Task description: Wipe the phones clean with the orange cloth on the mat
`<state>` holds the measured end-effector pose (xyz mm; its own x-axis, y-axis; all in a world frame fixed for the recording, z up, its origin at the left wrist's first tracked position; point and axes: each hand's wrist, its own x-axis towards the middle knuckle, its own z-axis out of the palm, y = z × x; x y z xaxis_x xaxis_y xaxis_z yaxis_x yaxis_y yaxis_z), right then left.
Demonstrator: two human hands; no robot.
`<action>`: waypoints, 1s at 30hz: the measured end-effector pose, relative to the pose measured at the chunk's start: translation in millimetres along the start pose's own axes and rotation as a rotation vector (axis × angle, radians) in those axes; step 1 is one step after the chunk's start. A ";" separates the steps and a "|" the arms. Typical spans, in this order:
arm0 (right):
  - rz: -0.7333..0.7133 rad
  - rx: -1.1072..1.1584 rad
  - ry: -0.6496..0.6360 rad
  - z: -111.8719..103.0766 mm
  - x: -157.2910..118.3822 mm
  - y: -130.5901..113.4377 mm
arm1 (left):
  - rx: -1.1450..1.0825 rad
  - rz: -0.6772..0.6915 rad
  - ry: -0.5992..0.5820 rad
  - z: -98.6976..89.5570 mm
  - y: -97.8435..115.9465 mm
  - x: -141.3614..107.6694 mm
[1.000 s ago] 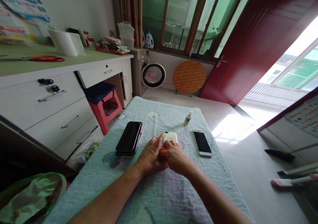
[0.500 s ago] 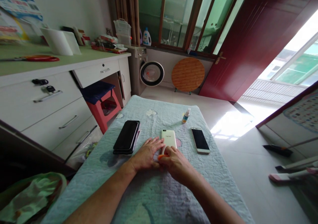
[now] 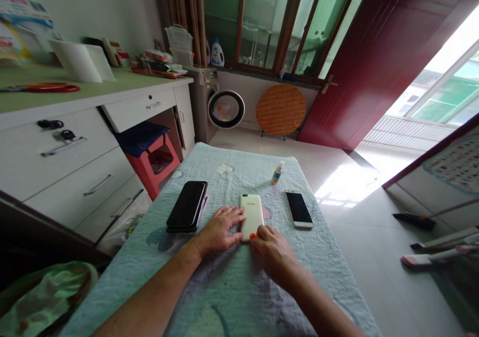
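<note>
Phone lies at lower centre, left hand spread against its left edge, right hand pinching an orange piece at its bottom edge, open cloth above.

You are in a home, in a lived-in utility room. Beyond your hands, a washing machine stands with its round door open, below a curtain and windows. Left of them, a paper roll and scissors lie on a drawer desk (a cushioned plastic stool sits beside it). Right of them, cleaning tools lean near the floor.
</note>
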<state>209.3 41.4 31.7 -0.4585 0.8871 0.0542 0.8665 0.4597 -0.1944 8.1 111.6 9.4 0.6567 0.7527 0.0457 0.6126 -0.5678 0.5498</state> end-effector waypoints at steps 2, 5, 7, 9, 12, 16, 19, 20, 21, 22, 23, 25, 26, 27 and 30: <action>-0.029 -0.011 0.001 6.6 6.2 -8.2 | -0.001 0.001 0.006 1.4 -0.8 1.2; -0.062 -0.018 0.014 11.9 11.9 -15.8 | -0.001 0.009 0.020 3.6 -2.9 2.1; -0.060 0.006 0.012 10.4 11.6 -15.8 | -0.001 0.012 0.029 4.9 -4.5 2.1; -0.039 0.054 0.004 5.1 7.9 -11.3 | -0.004 0.015 0.040 5.7 -5.9 2.0; 0.021 0.138 -0.004 -6.1 -1.7 2.8 | -0.013 0.023 0.044 5.2 -6.3 1.9; 0.165 0.165 -0.022 -19.7 -11.8 25.9 | -0.016 0.015 0.035 1.4 -2.6 0.5; 0.251 0.151 0.018 -27.4 -10.3 32.9 | -0.004 0.015 0.039 -0.3 0.2 -1.6; 0.242 0.179 0.040 -29.0 -8.0 31.9 | -0.002 0.021 0.044 -0.1 0.5 -2.2; 0.213 0.223 0.056 -30.0 -5.1 29.4 | -0.002 0.030 0.052 0.5 0.5 -2.7; 0.179 0.271 0.068 -30.0 -1.7 25.8 | -0.007 0.037 0.067 1.4 0.1 -3.0; 0.144 0.314 0.071 -29.1 1.9 21.7 | -0.015 0.040 0.091 2.4 -0.4 -3.1; 0.092 0.358 0.055 -24.7 9.2 14.8 | -0.032 0.042 0.143 3.9 -1.3 -2.9; 0.080 0.360 0.039 -21.8 12.7 13.1 | -0.036 0.043 0.158 4.1 -1.6 -2.7; 0.073 0.357 0.022 -18.6 16.2 12.9 | -0.036 0.047 0.161 3.9 -1.8 -2.4; 0.084 0.333 0.029 -10.6 28.6 21.6 | -0.034 0.065 0.122 1.8 -1.6 -1.6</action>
<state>217.0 77.2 39.5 -0.3787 0.9241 0.0514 0.7866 0.3506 -0.5083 6.9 110.8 6.9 0.6351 0.7508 0.1817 0.5539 -0.6065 0.5704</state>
